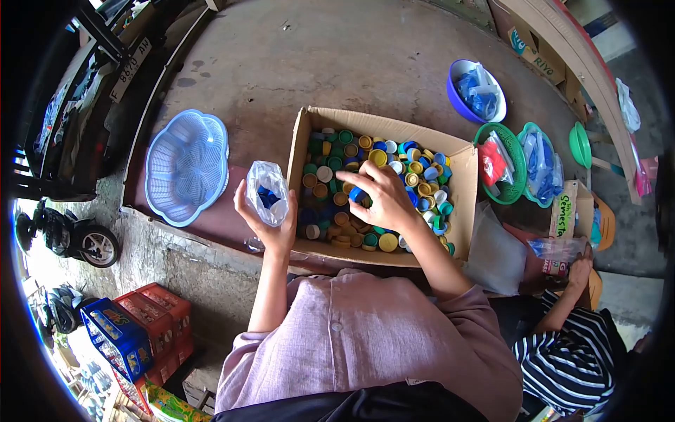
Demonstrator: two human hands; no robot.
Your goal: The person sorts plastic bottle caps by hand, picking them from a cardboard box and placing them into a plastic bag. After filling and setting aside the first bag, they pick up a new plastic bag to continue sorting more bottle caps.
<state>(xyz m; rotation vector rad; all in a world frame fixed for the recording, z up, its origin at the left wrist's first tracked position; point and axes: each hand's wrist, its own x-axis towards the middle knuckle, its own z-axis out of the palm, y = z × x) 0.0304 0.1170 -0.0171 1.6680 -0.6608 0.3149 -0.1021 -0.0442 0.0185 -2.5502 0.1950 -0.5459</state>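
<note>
My left hand (271,228) is wrapped round a clear plastic bag (268,184) with dark blue caps inside, just left of the cardboard box. The cardboard box (394,121) holds a mixed heap of bottle caps in blue, green, yellow and white. Over the heap, my right hand (383,200) pinches a blue cap (357,195) between thumb and fingers.
Left of the box lies a blue plastic basket (187,169). To the right are a purple bowl (457,98), a green basket (520,165) and a light green basket (541,165), all with bagged items. A co-worker's hand (581,271) touches a plastic bag at far right.
</note>
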